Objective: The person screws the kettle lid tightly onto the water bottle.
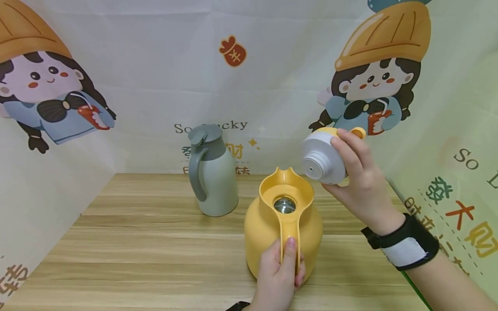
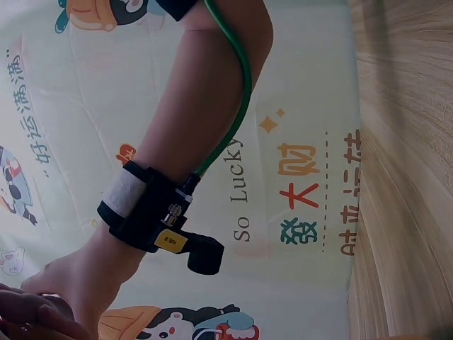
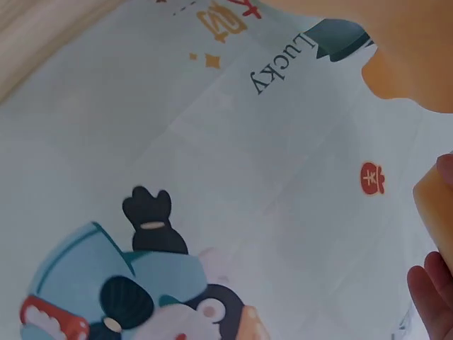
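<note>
A yellow vacuum jug (image 1: 256, 224) stands on the table, its top uncovered and the round silvery mouth (image 1: 285, 205) showing inside the collar. My left hand (image 1: 274, 276) grips the jug's handle, thumb lying along its back. Up and to the right of the spout, my right hand (image 1: 362, 181) holds the jug's lid (image 1: 324, 157), which has a whitish stopper underneath and a yellow top. The lid is tilted, with its threaded end facing down-left, apart from the jug. In the left wrist view the right forearm (image 2: 184, 120) crosses the picture.
A pale green vacuum jug (image 1: 218, 181) with a grey-green lid and handle stands further back, left of the yellow one. Behind the wooden table (image 1: 136, 242) hangs a printed cloth (image 1: 155, 65), also along both sides. A green cable (image 2: 244, 85) runs along the right forearm.
</note>
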A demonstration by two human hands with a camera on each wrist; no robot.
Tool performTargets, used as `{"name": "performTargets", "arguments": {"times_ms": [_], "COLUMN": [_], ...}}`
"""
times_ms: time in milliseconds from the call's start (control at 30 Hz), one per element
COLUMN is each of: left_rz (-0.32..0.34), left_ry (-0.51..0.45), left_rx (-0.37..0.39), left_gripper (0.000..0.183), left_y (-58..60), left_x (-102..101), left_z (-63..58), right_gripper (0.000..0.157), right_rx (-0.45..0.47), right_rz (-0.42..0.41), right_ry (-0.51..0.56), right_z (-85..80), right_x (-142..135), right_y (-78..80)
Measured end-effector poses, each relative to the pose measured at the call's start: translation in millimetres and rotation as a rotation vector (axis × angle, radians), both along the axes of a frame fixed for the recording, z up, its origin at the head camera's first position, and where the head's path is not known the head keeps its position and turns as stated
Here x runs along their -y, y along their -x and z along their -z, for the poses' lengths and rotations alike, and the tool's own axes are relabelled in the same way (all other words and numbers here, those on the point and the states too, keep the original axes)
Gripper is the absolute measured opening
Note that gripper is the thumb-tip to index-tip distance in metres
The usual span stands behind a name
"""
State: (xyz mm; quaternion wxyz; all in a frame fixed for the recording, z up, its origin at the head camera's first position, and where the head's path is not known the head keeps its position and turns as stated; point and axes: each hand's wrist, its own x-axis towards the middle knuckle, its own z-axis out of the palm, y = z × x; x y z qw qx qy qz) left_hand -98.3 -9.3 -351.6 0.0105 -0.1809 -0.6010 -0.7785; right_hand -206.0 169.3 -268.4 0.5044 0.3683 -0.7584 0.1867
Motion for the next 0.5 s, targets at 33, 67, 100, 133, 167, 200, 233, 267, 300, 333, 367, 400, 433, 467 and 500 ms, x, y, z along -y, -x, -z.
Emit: {"name": "performTargets", "arguments": {"times_ms": [33,67,100,133,167,200,233,267,300,333,367,400,433,467,500], "left_rz": [0.0,-0.001,-0.001,0.0,-0.001,-0.001,-0.001,0.0,0.001,0.0,0.0,0.0,0.001,0.002,0.001], "left_ry": [0.0,0.001,0.001,0.002,0.003,0.003,0.003,0.003,0.003,0.003,0.002,0.002,0.002,-0.001,-0.001], "left_rx": [-0.003,-0.004,-0.004,-0.003,0.0,0.002,0.005,0.01,0.013,0.014,0.013,0.015,0.016,0.014,0.011], "left_gripper": [0.032,0.032,0.032,0.032,0.032,0.032,0.032,0.032,0.032,0.032,0.032,0.032,0.032,0.032,0.032], "left_y": [0.1,0.2,0.3,0.5,0.6,0.7,0.8,0.8,0.8,0.7,0.6,0.6,0.5,0.3,0.2], "left_x": [0.0,-0.1,-0.1,-0.1,-0.1,-0.1,-0.1,0.0,0.1,0.1,0.1,0.1,0.2,0.1,0.2], "left_z": [0.2,0.4,0.5,0.6,0.7,0.7,0.8,0.7,0.8,0.6,0.4,0.2,0.0,-0.2,-0.4], "right_gripper": [0.099,0.099,0.098,0.097,0.096,0.095,0.093,0.092,0.09,0.087,0.083,0.078,0.068,0.058,0.049], "right_rx": [-0.017,-0.033,-0.049,-0.065,-0.083,-0.1,-0.115,-0.127,-0.14,-0.152,-0.162,-0.169,-0.175,-0.188,-0.202], "right_rz": [0.003,0.007,0.012,0.015,0.013,0.01,0.004,-0.001,-0.006,-0.012,-0.018,-0.025,-0.034,-0.04,-0.046], "right_ry": [-0.018,-0.04,-0.064,-0.086,-0.104,-0.12,-0.134,-0.149,-0.16,-0.169,-0.182,-0.198,-0.215,-0.226,-0.235], "right_z": [-1.0,-1.9,-2.9,-3.9,-4.7,-5.3,-5.8,-6.3,-6.7,-7.0,-7.4,-7.9,-8.7,-9.7,-10.6], "right_x": [1.1,2.2,3.2,4.3,5.4,6.7,7.8,8.8,9.7,10.4,11.1,11.7,12.3,13.7,15.3], "right_y": [-0.5,-1.0,-1.6,-2.2,-2.9,-3.3,-3.8,-4.4,-5.0,-5.5,-6.0,-6.4,-6.8,-7.4,-7.8]}}
